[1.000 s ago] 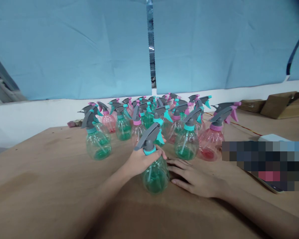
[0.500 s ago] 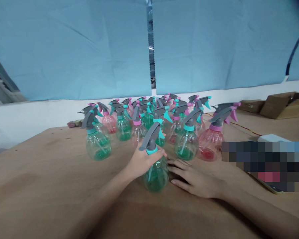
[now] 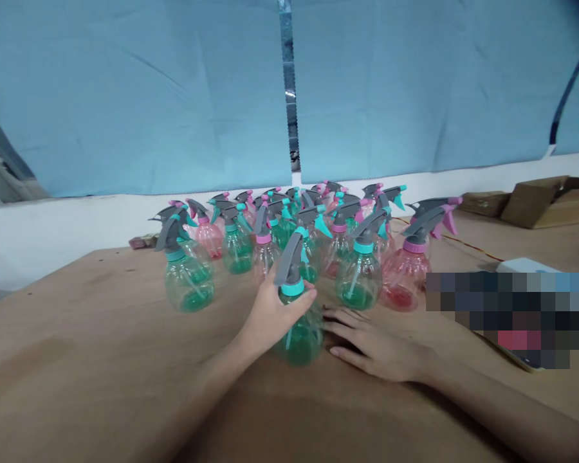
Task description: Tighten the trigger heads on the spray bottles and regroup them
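Observation:
My left hand (image 3: 275, 312) is wrapped round the neck of a green spray bottle (image 3: 300, 341) with a teal collar and grey head, upright on the wooden table (image 3: 101, 360). To its right, my right hand (image 3: 367, 344) lies on the table with fingers spread, fingertips close to that bottle and holding nothing. Behind the hands stand several green and pink spray bottles, among them a green one (image 3: 190, 283) at the left, another green one (image 3: 359, 280) and a pink one (image 3: 408, 276) at the right.
Cardboard boxes (image 3: 552, 204) sit at the back right. A phone-like object (image 3: 531, 365), mostly pixelated, lies at the right near a white item (image 3: 528, 265). A thin red-yellow wire (image 3: 470, 247) runs there. Blue sheeting (image 3: 174, 96) hangs behind the table.
The bottle in my left hand has turned slightly and shifted a little; its teal trigger points more away. My left thumb now lies lower across its neck. My right hand stays put.

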A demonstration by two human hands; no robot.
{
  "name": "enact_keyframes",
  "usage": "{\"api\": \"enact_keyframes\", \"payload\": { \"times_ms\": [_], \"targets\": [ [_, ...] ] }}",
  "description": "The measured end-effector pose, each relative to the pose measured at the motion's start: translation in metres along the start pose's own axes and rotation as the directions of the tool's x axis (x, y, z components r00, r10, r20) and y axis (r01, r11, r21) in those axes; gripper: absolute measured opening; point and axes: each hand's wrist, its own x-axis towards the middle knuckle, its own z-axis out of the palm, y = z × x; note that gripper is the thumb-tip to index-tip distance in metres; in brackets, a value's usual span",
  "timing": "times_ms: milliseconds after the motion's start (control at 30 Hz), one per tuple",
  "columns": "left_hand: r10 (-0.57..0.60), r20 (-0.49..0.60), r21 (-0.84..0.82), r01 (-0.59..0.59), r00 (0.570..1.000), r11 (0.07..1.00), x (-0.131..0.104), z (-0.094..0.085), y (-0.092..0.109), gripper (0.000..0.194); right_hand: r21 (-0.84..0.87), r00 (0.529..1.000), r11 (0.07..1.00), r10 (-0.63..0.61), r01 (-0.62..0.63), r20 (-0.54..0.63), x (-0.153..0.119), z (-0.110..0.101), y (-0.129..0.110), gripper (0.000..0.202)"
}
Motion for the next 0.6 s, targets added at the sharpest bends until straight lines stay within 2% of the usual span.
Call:
{"api": "enact_keyframes", "payload": {
  "times_ms": [133, 333, 433, 600],
  "targets": [
    [0.023, -0.094, 0.111, -0.013, 0.995, 0.994, -0.012, 0.0, -0.009, 0.053, -0.007, 1.0, 1.0, 0.007, -0.007, 0.016, 0.0, -0.003, -0.002, 0.042],
    [-0.035, -0.16, 0.317, 0.085, 0.986, 0.945, -0.034, -0.018, -0.02, 0.052, -0.001, 1.0, 1.0, 0.01, -0.01, 0.008, 0.0, -0.004, -0.004, 0.044],
    [0.033, -0.253, 0.401, 0.074, 0.967, 0.913, -0.039, -0.031, -0.03, 0.054, 0.001, 1.0, 1.0, 0.01, -0.01, 0.001, 0.0, -0.003, -0.003, 0.044],
    [0.152, -0.391, 0.525, 0.085, 0.908, 0.847, -0.035, -0.049, -0.052, 0.061, 0.011, 1.0, 1.0, 0.001, -0.002, 0.006, 0.0, -0.001, -0.001, 0.044]
  ]
}}
